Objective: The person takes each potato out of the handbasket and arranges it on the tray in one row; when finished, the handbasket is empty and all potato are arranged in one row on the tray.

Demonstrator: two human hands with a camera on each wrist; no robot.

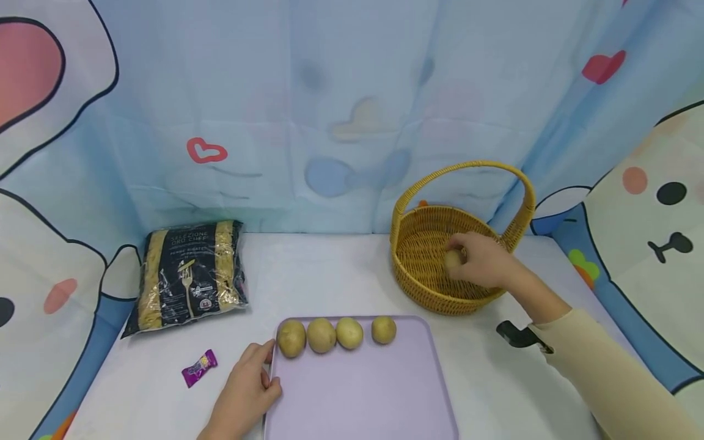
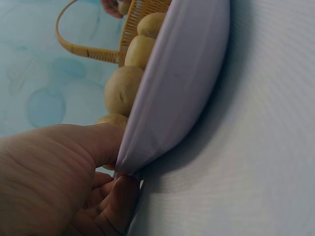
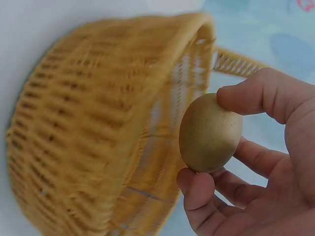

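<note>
My right hand pinches a small round potato between thumb and fingertips, at the mouth of the yellow wicker basket. From the head view, no other potato shows in the basket. My left hand grips the left rim of a lilac tray, thumb on top and fingers beneath in the left wrist view. Along the tray's far edge sits a row of several potatoes; the leftmost potato lies nearest my left hand, and the rightmost potato stands a little apart.
A black and gold bag of pasta lies at the back left of the white table. In front of it is a small purple wrapped sweet. The basket's tall handle arches up before the patterned blue curtain.
</note>
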